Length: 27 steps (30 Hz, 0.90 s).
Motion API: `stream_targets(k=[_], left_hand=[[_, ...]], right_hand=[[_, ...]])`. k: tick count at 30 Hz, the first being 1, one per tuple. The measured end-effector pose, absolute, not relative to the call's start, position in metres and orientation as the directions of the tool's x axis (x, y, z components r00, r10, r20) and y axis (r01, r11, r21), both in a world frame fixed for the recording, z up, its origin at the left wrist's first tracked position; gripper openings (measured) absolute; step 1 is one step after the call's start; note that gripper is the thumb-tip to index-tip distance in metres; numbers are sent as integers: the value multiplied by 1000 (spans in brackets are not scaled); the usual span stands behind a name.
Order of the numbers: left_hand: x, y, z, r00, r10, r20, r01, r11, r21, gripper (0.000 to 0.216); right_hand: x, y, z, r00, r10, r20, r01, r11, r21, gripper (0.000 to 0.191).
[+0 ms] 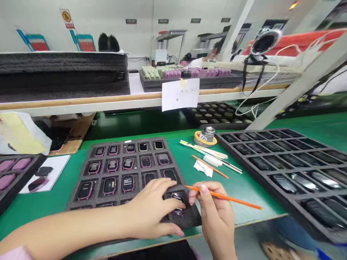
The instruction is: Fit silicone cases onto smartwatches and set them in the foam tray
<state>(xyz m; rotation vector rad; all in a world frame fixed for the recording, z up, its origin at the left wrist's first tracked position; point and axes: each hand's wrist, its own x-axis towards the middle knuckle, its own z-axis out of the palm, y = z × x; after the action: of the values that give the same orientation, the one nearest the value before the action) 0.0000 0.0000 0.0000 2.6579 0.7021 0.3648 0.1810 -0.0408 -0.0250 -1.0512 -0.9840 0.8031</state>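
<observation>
My right hand (215,213) pinches a thin orange stick (238,200) between thumb and fingers, its tip pointing left. My left hand (157,207) reaches over the right side of a dark foam tray (89,150), fingers spread. Its index fingertip touches a smartwatch body (178,197) in a pocket near the tray's front right corner; the thumb rests lower, apart from it. More watch bodies with purple frames, such as one watch (128,183), sit in the other pockets, several with lit screens. My left forearm hides part of the front rows.
To the right, another foam tray (245,156) holds dark watch-like pieces. Between the trays lie a second orange stick (210,166), white tissue (203,168), swabs (230,165) and a tape roll (200,141) with a metal-topped container. A shelf (119,104) crosses behind.
</observation>
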Motion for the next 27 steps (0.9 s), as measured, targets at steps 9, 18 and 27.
stream_targets(k=[9, 18, 27], left_hand=[[6, 7, -16, 815, 510, 276, 392, -835, 386, 33], [2, 4, -24, 752, 497, 432, 332, -853, 403, 22], [5, 0, -13, 724, 654, 219, 413, -665, 622, 40]], right_hand=[[180, -42, -37, 295, 885, 361, 110, 344, -932, 27], [180, -39, -56, 199, 900, 388, 316, 316, -894, 26], [182, -39, -49, 133, 909, 395, 415, 311, -855, 28]])
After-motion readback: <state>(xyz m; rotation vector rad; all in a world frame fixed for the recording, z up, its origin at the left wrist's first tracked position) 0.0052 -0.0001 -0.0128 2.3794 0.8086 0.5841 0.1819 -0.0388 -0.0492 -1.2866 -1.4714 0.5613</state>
